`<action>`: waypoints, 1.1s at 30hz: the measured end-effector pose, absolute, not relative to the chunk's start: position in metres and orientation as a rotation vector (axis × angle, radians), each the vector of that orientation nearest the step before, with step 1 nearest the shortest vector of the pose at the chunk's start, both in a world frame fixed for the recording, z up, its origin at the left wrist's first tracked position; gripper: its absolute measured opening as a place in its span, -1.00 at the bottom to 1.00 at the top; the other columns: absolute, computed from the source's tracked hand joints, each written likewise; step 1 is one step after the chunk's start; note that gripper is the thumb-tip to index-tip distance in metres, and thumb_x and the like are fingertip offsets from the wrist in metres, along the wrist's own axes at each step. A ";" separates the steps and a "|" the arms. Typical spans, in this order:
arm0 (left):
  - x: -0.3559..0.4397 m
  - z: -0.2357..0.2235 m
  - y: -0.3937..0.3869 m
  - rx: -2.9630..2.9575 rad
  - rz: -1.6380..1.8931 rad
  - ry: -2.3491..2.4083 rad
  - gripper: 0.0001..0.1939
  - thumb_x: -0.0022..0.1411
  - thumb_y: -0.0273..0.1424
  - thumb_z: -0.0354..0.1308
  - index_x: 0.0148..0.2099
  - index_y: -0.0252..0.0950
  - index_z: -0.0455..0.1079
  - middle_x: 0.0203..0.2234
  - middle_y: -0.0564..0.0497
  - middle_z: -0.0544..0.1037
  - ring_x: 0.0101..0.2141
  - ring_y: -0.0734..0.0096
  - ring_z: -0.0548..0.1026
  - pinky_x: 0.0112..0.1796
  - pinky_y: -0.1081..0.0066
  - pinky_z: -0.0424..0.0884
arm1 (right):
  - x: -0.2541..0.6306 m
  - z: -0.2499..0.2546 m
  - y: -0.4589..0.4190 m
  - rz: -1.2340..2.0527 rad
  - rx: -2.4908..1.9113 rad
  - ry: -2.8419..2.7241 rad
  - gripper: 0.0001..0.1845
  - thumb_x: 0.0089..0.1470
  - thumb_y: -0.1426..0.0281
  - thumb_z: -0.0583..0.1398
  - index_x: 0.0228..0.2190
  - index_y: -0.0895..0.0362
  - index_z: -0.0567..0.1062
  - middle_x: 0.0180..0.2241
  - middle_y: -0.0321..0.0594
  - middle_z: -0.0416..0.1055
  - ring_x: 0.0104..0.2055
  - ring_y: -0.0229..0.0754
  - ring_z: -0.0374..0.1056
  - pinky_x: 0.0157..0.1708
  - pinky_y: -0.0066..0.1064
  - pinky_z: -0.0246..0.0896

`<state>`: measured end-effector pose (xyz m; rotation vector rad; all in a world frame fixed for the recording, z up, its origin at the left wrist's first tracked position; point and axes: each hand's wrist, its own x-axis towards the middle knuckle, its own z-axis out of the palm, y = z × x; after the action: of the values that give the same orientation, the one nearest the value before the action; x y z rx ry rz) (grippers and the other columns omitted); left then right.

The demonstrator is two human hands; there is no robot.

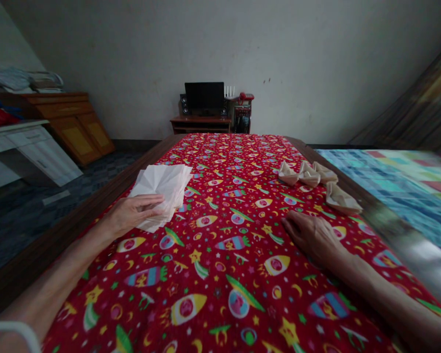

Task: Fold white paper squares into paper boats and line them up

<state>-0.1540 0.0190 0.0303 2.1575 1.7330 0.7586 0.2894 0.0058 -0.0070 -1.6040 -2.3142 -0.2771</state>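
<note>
resting on the stacked paper sheets, the left hand

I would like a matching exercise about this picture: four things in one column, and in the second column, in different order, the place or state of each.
Column 1
1. left hand
2. right hand
3. folded paper pieces
4. monitor

Column 2
A. over the red cloth, apart from all the paper
B. dark screen, near the far wall
C. touching the paper stack
D. four of them, on the right side of the red cloth

Right pairs: 1-C, 2-A, 3-D, 4-B
</note>
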 end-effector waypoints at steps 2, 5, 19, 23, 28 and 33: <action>-0.151 0.033 0.017 2.178 0.749 1.733 -0.20 -0.01 0.19 0.06 -0.05 -0.44 0.45 -0.03 -0.15 0.49 0.00 0.22 0.42 0.11 0.26 0.19 | 0.290 -0.007 0.006 -0.277 -1.617 -2.313 -0.66 0.22 0.22 -0.06 -0.53 0.09 0.26 -0.58 -0.27 0.34 -0.59 -0.26 0.20 -0.55 -0.43 -0.19; -0.150 0.035 0.017 2.190 0.748 1.742 -0.20 -0.02 0.19 0.08 -0.06 -0.46 0.45 -0.04 -0.18 0.49 -0.01 0.20 0.43 0.11 0.26 0.21 | 0.290 -0.007 0.006 -0.280 -1.619 -2.315 -0.66 0.22 0.21 -0.05 -0.52 0.09 0.25 -0.58 -0.28 0.34 -0.58 -0.26 0.21 -0.55 -0.43 -0.19; -0.159 0.022 0.026 2.315 0.809 1.830 -0.24 0.05 0.22 -0.07 -0.14 -0.37 0.51 -0.15 -0.15 0.57 -0.11 0.19 0.52 0.03 0.21 0.33 | 0.291 -0.009 0.008 -0.269 -1.607 -2.321 -0.66 0.22 0.20 -0.04 -0.51 0.10 0.28 -0.57 -0.28 0.34 -0.58 -0.27 0.21 -0.54 -0.43 -0.17; -0.164 0.016 0.029 2.418 0.846 1.703 -0.24 -0.04 0.23 0.02 -0.17 -0.35 0.53 -0.16 -0.18 0.57 -0.14 0.16 0.53 -0.02 0.20 0.40 | 0.291 -0.010 0.008 -0.279 -1.593 -2.316 -0.66 0.22 0.20 -0.04 -0.52 0.10 0.26 -0.58 -0.28 0.33 -0.59 -0.27 0.19 -0.55 -0.43 -0.18; -0.160 0.021 0.028 2.361 0.850 1.681 -0.20 -0.07 0.25 0.03 -0.18 -0.40 0.53 -0.18 -0.20 0.57 -0.16 0.16 0.54 -0.02 0.21 0.40 | 0.290 -0.008 0.007 -0.271 -1.600 -2.313 -0.65 0.22 0.20 -0.05 -0.53 0.10 0.25 -0.59 -0.28 0.32 -0.60 -0.28 0.17 -0.55 -0.43 -0.20; -0.162 0.025 0.026 2.280 0.828 1.694 -0.27 -0.07 0.18 0.09 -0.16 -0.38 0.53 -0.17 -0.16 0.57 -0.13 0.18 0.53 0.01 0.24 0.37 | 0.290 -0.009 0.008 -0.261 -1.613 -2.305 -0.64 0.22 0.18 -0.06 -0.53 0.10 0.25 -0.60 -0.28 0.30 -0.61 -0.28 0.16 -0.55 -0.43 -0.20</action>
<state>-0.1621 0.0265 0.0246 2.2803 1.6935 0.8279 0.2904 0.0078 -0.0086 -1.6129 -2.3047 -0.2608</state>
